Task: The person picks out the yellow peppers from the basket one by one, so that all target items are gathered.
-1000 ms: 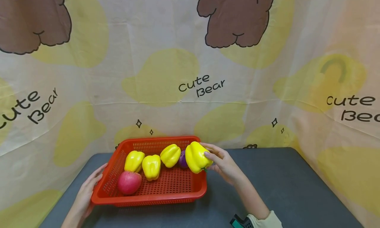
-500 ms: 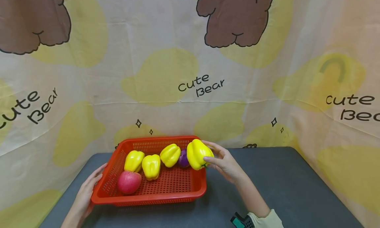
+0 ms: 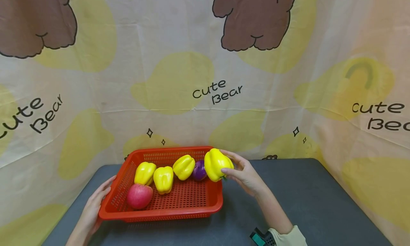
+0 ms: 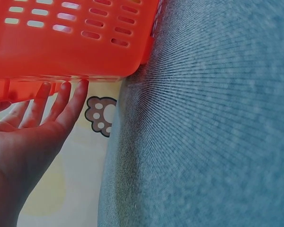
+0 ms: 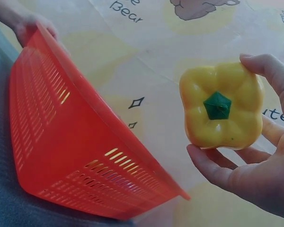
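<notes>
My right hand (image 3: 245, 173) holds a yellow bell pepper (image 3: 217, 165) above the right rim of a red plastic basket (image 3: 179, 213). In the right wrist view, the thumb and fingers pinch the pepper (image 5: 222, 132) from opposite sides, its green stem facing the camera. My left hand (image 3: 90, 207) lies along the basket's left side. In the left wrist view, its outstretched fingers (image 4: 75, 106) reach the outer wall beneath the rim. Inside the basket are three more yellow bell peppers (image 3: 163, 180), a pinkish-red apple (image 3: 140, 196) and a glossy purple round thing (image 3: 199, 170), partly hidden by the held pepper.
The basket stands on a dark grey-blue table (image 3: 298, 199). A cloth backdrop (image 3: 179, 125) with bear prints hangs behind and along both sides of the table. A dark device with a teal face (image 3: 258, 239) sits at the right sleeve.
My right hand has lifted the yellow bell pepper slightly and moved it right, showing more of the purple thing. The left hand and the basket stay practically where they were.
</notes>
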{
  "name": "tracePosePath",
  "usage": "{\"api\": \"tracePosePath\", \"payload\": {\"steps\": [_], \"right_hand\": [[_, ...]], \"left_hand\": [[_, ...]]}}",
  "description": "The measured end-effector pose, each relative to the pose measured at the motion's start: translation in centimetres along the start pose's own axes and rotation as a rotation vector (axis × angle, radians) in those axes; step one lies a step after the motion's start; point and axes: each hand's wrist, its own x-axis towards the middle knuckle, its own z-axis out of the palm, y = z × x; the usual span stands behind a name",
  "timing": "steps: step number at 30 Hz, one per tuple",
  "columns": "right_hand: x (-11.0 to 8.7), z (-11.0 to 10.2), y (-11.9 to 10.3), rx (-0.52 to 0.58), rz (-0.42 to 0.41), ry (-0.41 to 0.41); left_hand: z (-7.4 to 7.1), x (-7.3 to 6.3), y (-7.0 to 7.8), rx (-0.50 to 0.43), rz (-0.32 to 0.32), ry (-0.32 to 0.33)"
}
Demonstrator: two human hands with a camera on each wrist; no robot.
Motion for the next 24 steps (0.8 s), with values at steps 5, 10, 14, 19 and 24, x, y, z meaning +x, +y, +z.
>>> {"api": "tracePosePath", "payload": {"steps": [5,10,14,19,24], "right_hand": [[0.07,-0.20,0.06,-0.015,0.005,0.020],[0.13,-0.26,0.10,-0.010,0.009,0.016],[0.13,-0.33,0.16,-0.002,0.011,0.014],[0.08,-0.44,0.13,-0.017,0.002,0.019],[0.03,-0.49,-0.01,-0.025,0.001,0.021]], "left_hand": [[0.02,-0.03,0.07,0.014,-0.008,0.011],[0.01,-0.02,0.11,0.023,-0.021,0.025],[0.03,-0.04,0.12,0.020,-0.021,0.024],[0.02,-0.02,0.09,0.019,-0.012,0.017],[0.00,-0.02,0.04,0.018,-0.008,0.016]]}}
